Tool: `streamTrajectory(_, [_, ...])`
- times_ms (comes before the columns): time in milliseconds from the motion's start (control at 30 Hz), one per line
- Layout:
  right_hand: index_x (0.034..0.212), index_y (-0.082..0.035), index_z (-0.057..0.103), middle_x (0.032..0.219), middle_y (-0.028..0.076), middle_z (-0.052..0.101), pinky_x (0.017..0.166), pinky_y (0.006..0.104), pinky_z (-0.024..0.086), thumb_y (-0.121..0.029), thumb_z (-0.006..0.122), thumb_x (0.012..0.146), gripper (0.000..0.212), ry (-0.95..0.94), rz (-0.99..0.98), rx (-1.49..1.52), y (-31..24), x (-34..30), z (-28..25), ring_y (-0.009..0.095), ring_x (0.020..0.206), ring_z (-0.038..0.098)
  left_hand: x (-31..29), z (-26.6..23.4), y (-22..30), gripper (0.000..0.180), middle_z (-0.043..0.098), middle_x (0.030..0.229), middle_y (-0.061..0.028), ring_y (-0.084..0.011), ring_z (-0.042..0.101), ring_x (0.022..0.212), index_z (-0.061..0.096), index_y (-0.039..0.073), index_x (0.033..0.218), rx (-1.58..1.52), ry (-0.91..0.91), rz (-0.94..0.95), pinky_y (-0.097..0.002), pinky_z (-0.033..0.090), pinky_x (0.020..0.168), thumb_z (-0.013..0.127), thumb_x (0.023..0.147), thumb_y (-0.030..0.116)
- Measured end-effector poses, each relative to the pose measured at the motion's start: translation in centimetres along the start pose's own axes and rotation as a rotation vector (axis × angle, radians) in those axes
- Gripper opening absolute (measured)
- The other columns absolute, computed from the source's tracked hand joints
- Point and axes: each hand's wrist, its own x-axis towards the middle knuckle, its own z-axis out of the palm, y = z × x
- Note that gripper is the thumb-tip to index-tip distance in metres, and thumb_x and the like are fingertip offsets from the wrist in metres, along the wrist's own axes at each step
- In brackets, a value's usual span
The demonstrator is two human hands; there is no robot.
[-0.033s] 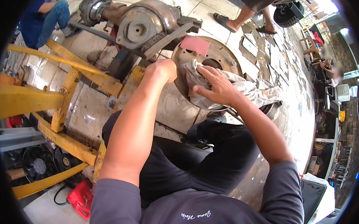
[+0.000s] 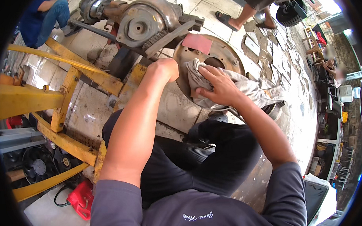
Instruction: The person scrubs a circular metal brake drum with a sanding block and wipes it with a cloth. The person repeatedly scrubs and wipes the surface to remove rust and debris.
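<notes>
A round, rust-brown metal plate [image 2: 231,51] with a hole in its middle lies in front of me, tilted. A red-pink rectangular piece [image 2: 197,44] rests at its upper edge. My right hand [image 2: 220,85] is over a crumpled grey-white rag [image 2: 248,88], holding it against the plate with the fingers laid across it and the thumb apart. By the plate's left edge, my left hand [image 2: 164,69] is closed with its knuckles up; its fingertips and whatever they grip are hidden.
A large axle housing [image 2: 153,18] lies beyond the plate. To my left stands a yellow metal frame [image 2: 29,98], with a red jerrycan [image 2: 81,200] below it. A person in sandals [image 2: 225,20] stands ahead; another in blue [image 2: 40,22] crouches far left. Broken tiles [image 2: 254,44] lie right.
</notes>
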Motion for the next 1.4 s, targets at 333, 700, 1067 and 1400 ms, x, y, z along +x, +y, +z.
streamTrajectory(333, [0.115, -0.008, 0.067, 0.122, 0.016, 0.061, 0.095, 0.0441, 0.048, 0.007, 0.054, 0.07, 0.05, -0.11, -0.049, -0.038, 3.1, -0.5, -1.4, 0.038, 0.112, 0.058, 0.6, -0.3, -0.5, 0.024, 0.074, 0.083, -0.0171, -0.0276, 0.072, 0.084, 0.075, -0.001, 0.078, -0.179, -0.016, -0.054, -0.0383, 0.056, 0.08, 0.054, 0.078, 0.009])
streamTrajectory(700, [0.119, -0.012, 0.068, 0.116, 0.014, 0.062, 0.096, 0.0432, 0.048, -0.004, 0.063, 0.08, 0.041, -0.306, 0.423, -0.487, 2.9, -5.1, -8.7, 0.035, 0.111, 0.058, 0.5, -0.6, -0.9, 0.027, 0.075, 0.084, -0.0141, -0.023, 0.073, 0.077, 0.073, -0.001, 0.083, -0.218, -0.064, -0.017, -0.0366, 0.056, 0.072, 0.047, 0.08, 0.007])
streamTrajectory(1067, [0.123, -0.023, 0.062, 0.114, 0.009, 0.051, 0.085, 0.0427, 0.053, -0.013, 0.064, 0.081, 0.043, -0.243, -0.08, -0.389, -3.8, -3.0, -0.1, 0.027, 0.103, 0.057, -0.7, -1.6, 0.0, 0.028, 0.075, 0.086, -0.0135, -0.024, 0.073, 0.077, 0.072, -0.002, 0.088, -0.275, -0.054, -0.077, -0.0399, 0.055, 0.065, 0.047, 0.079, 0.006])
streamTrajectory(1400, [0.111, -0.027, 0.072, 0.112, 0.007, 0.054, 0.079, 0.0391, 0.054, -0.013, 0.065, 0.08, 0.035, -0.498, 0.102, -0.484, 3.4, -8.2, -6.2, 0.026, 0.106, 0.058, 0.3, -1.5, 0.2, 0.021, 0.072, 0.081, -0.0159, -0.0272, 0.07, 0.074, 0.072, -0.001, 0.085, -0.139, -0.079, -0.027, -0.038, 0.055, 0.067, 0.053, 0.077, 0.003])
